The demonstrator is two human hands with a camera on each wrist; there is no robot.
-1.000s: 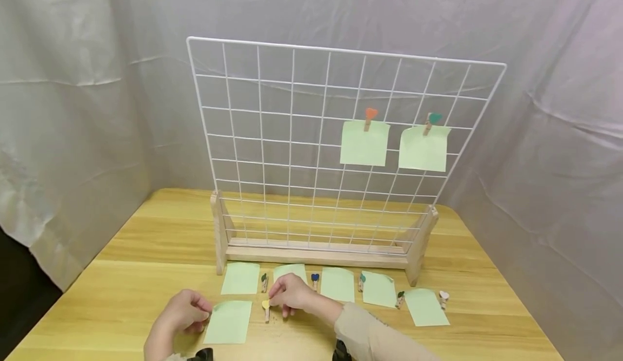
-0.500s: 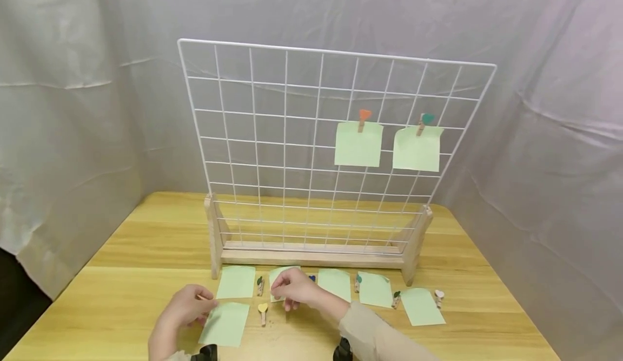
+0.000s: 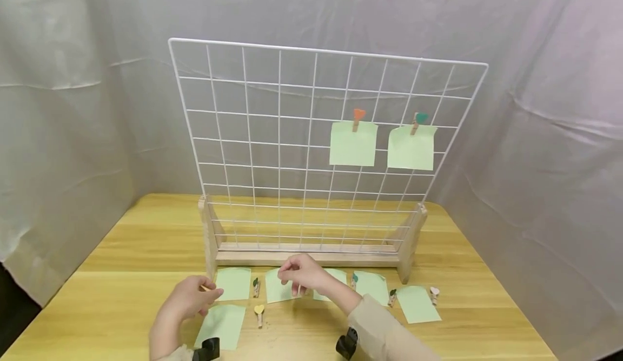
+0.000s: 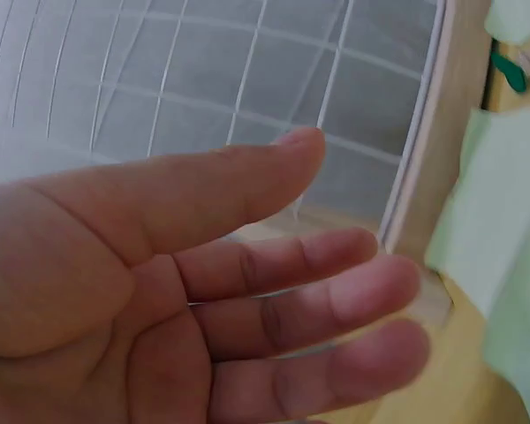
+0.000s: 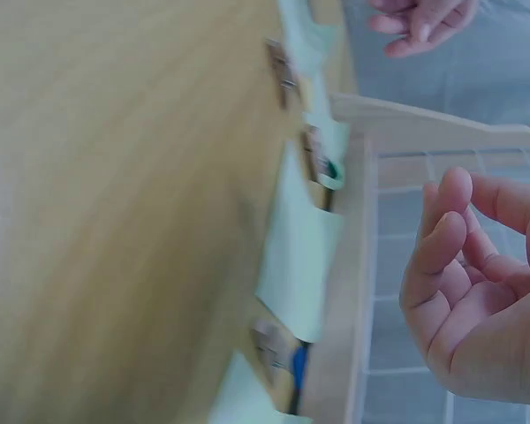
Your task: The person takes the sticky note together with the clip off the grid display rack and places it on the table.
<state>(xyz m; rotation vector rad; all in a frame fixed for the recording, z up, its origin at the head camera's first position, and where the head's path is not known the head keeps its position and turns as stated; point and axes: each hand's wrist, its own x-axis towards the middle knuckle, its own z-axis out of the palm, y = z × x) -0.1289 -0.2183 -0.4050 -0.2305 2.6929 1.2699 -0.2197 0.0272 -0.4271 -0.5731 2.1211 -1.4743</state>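
Observation:
My left hand (image 3: 192, 296) hovers over the near left pale green note (image 3: 221, 328), fingers relaxed and nothing held. In the left wrist view its thumb and fingers (image 4: 336, 296) stand apart. My right hand (image 3: 305, 274) is raised above the row of notes, loosely curled. The right wrist view shows its thumb and fingertips close together with nothing visible between them. It overlaps another green note (image 3: 279, 288) in the head view. A small wooden clothespin with a yellow heart (image 3: 259, 316) lies between the hands. A blue-heart clothespin (image 5: 274, 349) shows below the right hand in the right wrist view.
A white wire grid (image 3: 316, 52) stands in a wooden base (image 3: 243, 256) behind the notes. Two notes (image 3: 353, 147) hang on it from clothespins with orange and teal hearts. More notes (image 3: 418, 305) and clothespins (image 3: 435, 295) lie along the base. Grey cloth (image 3: 550, 150) surrounds the table.
My right hand has left the yellow-heart clothespin and risen toward the grid base. The left hand has lifted up and right off the near note. The head view has shifted slightly.

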